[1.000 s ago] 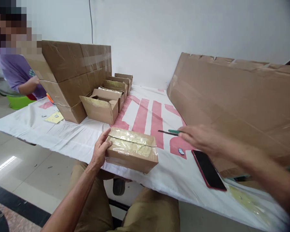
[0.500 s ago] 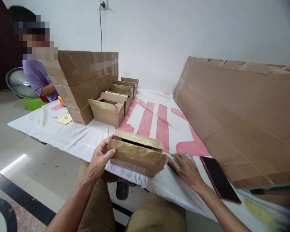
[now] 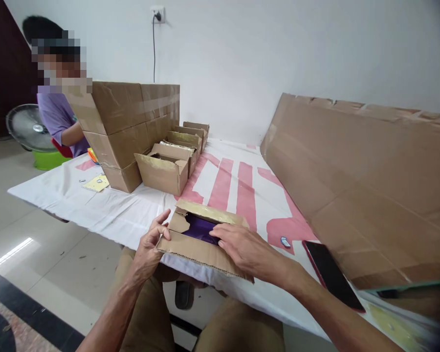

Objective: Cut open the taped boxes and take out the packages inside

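Note:
A small cardboard box (image 3: 201, 252) lies at the table's front edge before me, its top flaps parted. Dark purple material (image 3: 198, 229) shows inside the opening. My left hand (image 3: 152, 244) holds the box at its left end, thumb and fingers at the corner of the near flap. Stretched over the right part of the opening, my right hand (image 3: 242, 247) has its fingertips at the purple material and its palm over the near flap. What lies beneath that palm is hidden.
Stacked cardboard boxes (image 3: 122, 110) stand at the left, beside a row of open boxes (image 3: 161, 173). A large cardboard sheet (image 3: 352, 186) leans at the right, near a phone (image 3: 332, 274). A small blue-and-white piece (image 3: 285, 242) lies near the phone. A person (image 3: 60, 112) sits at the far left.
My right hand has moved left from the tabletop onto the box. The near flap has folded down towards me, exposing the purple material. My left hand stays at the box's left end.

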`<state>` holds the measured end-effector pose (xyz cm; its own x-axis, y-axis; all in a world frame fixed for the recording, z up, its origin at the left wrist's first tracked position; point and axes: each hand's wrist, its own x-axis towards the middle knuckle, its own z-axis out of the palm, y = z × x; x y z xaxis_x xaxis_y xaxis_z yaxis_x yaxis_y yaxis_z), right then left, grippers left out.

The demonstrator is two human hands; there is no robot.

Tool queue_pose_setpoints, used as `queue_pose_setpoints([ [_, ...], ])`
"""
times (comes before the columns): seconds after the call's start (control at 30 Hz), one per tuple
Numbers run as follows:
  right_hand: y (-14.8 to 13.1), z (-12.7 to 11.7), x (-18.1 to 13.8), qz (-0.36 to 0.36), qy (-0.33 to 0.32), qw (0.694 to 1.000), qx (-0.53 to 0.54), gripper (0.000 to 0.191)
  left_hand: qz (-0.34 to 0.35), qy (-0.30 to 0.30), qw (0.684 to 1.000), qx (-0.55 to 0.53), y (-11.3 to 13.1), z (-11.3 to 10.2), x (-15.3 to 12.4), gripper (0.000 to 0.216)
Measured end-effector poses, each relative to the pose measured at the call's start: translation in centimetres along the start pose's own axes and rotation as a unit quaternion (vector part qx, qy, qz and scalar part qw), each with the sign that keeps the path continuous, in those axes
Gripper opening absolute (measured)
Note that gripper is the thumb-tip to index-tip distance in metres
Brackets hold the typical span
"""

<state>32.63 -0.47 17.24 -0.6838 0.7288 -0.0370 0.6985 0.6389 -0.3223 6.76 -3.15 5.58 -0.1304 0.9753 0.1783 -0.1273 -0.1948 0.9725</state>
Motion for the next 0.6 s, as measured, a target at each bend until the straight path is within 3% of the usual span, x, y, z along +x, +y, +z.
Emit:
queue_pose_setpoints([
  [0.1, -0.2, 0.2, 1.4, 0.039, -0.032, 0.992, -0.112, 0.036, 0.018, -0.004, 1.0, 0.023, -0.3, -0.3, 0.0, 0.038],
  [0.2, 0.3, -0.5, 2.3, 0.07, 0.027, 0.983, -0.166, 0.035, 0.028, -0.014, 0.999, 0.04, -0.4, -0.5, 0.0, 0.036],
  [0.27, 0.9, -1.1, 3.1, 0.081, 0.042, 0.981, -0.173, 0.034, 0.028, -0.017, 0.999, 0.042, -0.4, -0.5, -0.1, 0.035],
  [0.47, 2.2, -1.4, 5.8, 0.136, -0.043, 0.981, -0.133, 0.033, 0.012, -0.007, 0.999, 0.042, -0.5, -0.3, -0.6, 0.03],
  [0.6, 2.9, -1.0, 6.1, 0.127, -0.054, 0.981, -0.138, 0.035, 0.012, 0.006, 0.999, 0.048, -0.3, 0.0, -1.0, 0.023],
])
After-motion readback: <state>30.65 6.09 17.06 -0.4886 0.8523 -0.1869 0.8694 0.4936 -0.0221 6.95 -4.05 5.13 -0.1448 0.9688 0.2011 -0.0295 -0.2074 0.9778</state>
